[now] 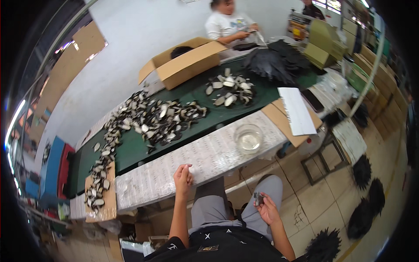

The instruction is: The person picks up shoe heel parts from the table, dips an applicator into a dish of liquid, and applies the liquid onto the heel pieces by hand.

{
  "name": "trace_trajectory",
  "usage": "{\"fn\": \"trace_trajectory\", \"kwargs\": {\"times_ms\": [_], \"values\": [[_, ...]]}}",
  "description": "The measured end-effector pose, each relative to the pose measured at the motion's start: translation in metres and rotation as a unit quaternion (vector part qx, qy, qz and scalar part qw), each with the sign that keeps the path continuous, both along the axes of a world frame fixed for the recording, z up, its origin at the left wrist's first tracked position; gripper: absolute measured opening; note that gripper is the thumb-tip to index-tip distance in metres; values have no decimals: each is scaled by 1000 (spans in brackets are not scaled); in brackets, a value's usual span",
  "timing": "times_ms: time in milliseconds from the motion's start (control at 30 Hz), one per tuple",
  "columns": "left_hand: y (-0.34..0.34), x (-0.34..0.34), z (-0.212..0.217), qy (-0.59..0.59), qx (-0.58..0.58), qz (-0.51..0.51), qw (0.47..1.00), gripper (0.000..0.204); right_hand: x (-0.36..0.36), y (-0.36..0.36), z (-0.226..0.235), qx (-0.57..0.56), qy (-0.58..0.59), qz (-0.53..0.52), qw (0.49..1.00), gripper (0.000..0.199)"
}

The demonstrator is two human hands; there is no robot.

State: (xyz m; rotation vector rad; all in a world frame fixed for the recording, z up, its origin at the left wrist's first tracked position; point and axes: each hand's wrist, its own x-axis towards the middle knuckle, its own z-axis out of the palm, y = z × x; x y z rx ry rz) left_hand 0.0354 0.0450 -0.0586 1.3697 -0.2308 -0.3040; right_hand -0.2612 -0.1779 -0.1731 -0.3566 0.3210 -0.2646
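My left hand (183, 180) hovers over the front edge of the pale, plastic-wrapped ledge (170, 172). Its fingers are curled in with the tips pressed together, and whatever they hold, if anything, is hidden. Above my right thigh, my right hand (269, 210) grips a small dark grey piece (258, 199) between thumb and fingers. A round clear bowl (248, 138) stands on the ledge, forward of both hands. Beyond it, a long heap of small black and whitish oval pieces (161, 118) covers much of the green work surface (209, 121).
A smaller pile of oval pieces (230, 89) lies near an open cardboard box (190, 63). To the right are a white spiral notebook (297, 111), a phone (312, 100) and a metal-framed stool (325, 161). Black frayed bundles (360, 218) rest on the floor. A person (231, 26) works opposite.
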Motion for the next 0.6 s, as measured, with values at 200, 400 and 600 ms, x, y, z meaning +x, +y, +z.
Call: {"fn": "trace_trajectory", "kwargs": {"times_ms": [200, 400, 600], "values": [[-15, -3, 16, 12, 39, -44, 998, 24, 12, 11, 0, -39, 28, -1, 999, 29], [-8, -7, 19, 12, 24, -61, 998, 25, 29, 10, 11, -69, 132, 42, 988, 23], [-13, -15, 27, 10, 23, -132, 991, 26, 55, 17, 50, -141, 118, 2, 983, 14]]}}
